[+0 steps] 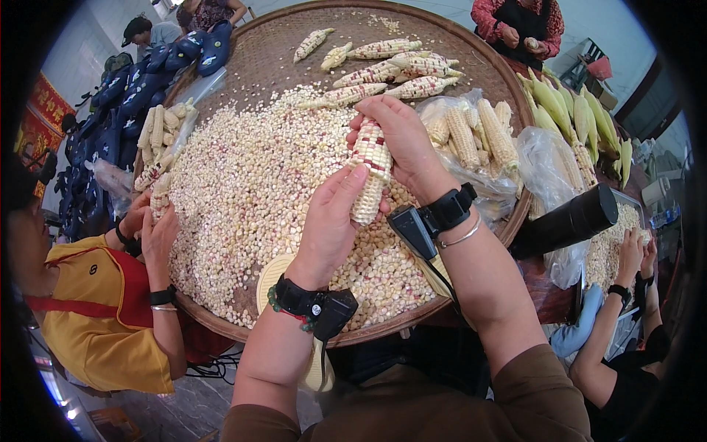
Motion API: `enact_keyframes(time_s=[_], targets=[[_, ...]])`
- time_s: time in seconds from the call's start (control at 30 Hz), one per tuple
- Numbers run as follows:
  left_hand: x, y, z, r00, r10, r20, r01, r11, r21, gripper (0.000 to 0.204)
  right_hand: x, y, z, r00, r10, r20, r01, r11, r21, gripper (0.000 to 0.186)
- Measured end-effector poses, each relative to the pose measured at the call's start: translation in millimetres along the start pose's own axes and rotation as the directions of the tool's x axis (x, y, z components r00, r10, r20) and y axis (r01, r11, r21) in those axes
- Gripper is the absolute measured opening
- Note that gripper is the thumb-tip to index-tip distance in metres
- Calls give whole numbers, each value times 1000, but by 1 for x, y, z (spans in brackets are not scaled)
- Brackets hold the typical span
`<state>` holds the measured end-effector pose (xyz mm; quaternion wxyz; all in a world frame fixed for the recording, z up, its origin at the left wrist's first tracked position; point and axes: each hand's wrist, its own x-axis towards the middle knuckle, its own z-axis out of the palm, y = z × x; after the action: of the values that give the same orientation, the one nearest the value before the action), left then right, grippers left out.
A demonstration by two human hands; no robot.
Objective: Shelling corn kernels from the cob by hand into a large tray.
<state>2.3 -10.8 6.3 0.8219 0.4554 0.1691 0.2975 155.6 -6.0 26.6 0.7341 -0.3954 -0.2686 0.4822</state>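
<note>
Both my hands are closed round one corn cob [372,158], held upright above a round woven tray [283,37]. White and dark red kernels cover its upper part; the lower end looks stripped bare. My left hand [331,217] grips it from the lower left, thumb pressed against the kernels. Higher up, my right hand [401,140] wraps its far end, with some fingers hidden behind the cob. Loose corn kernels [243,169] lie thickly over the tray below. Beyond my hands sits a pile of unshelled corn cobs [412,70].
Stripped cobs [468,136] fill a plastic bag at the tray's right. A black cylinder [567,221] leans by the right rim, near husked green corn [582,118]. A co-worker's hands [155,228] hold a cob at the left rim; other people work at the right and far side.
</note>
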Motion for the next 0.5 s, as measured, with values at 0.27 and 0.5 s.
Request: enact_keyframes(time_s=[0.27,0.5], targets=[[0,-1,0,1000,-8,-13,8,1000,-10,33,-2,-2,2,1000,0,-3,0,999,-53,12],[-1,-1,1,1000,-9,-25,9,1000,-10,34,0,0,0,1000,-27,0,26,993,-119,14]])
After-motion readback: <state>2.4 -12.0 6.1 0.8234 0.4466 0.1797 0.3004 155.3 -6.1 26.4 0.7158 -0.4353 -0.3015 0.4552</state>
